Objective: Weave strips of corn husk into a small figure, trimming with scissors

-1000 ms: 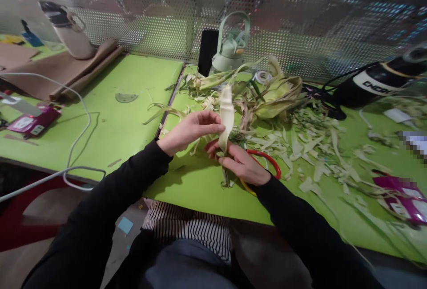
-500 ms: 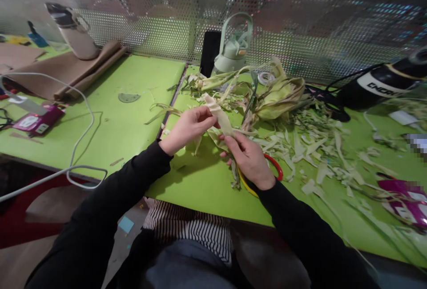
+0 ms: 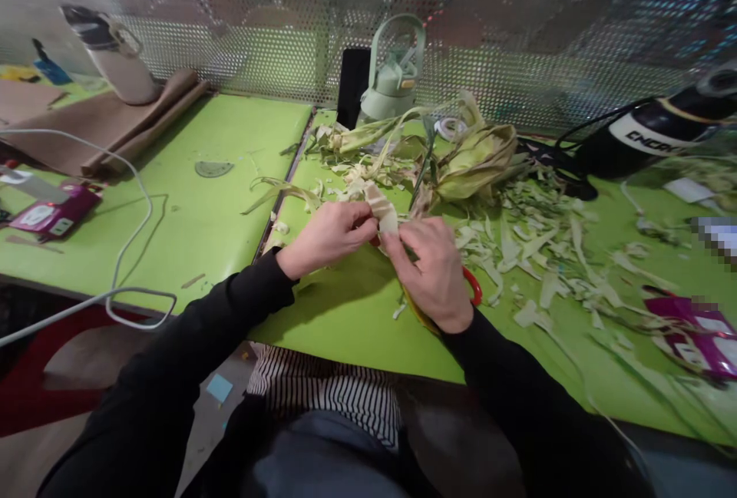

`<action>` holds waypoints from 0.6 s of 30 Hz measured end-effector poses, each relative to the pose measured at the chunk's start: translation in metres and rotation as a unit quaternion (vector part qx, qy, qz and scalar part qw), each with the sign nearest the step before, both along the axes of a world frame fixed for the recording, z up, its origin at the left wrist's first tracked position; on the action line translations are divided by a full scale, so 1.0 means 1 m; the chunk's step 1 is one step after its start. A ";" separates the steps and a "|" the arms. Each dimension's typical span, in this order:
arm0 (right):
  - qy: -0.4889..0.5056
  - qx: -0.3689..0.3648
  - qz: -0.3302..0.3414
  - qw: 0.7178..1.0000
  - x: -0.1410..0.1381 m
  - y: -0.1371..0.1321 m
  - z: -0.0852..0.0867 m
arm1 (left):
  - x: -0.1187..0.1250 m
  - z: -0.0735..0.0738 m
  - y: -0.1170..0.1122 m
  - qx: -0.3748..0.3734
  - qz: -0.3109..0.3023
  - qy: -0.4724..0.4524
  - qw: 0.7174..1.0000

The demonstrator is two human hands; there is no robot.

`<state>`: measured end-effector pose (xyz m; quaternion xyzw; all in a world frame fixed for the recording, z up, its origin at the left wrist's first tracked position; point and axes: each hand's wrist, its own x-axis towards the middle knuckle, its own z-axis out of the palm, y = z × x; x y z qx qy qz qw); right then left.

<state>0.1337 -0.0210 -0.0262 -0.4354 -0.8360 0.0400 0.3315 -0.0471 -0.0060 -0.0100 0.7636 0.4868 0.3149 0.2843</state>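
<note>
Head view: a pale husk strip was pinched between two hands above the green bench, inward from its near edge.
The left hand pressed thumb and fingertips on the strip's left side; the right hand pinched its lower end, thumb on top, fingers partly hidden. Much husk seemed already separated: thin, papery, curled scraps lay rightward toward the near edge. Farther back, a thick, layered husk bundle was apparently not pulled apart; how much work remained could not be told. A smooth red loop showed beside the right wrist, and a rounded green bottle stood near the far edge.
</note>
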 end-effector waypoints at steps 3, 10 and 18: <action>0.062 -0.058 0.033 0.996 -0.001 0.000 0.004 | 0.004 -0.001 -0.002 0.047 0.025 0.057 0.997; 0.124 -0.141 0.037 0.982 -0.002 0.002 0.001 | 0.006 -0.001 -0.004 0.056 0.063 0.117 0.990; 0.187 -0.205 0.030 0.960 -0.001 -0.003 0.005 | -0.029 0.009 0.011 -0.009 0.103 -0.103 0.989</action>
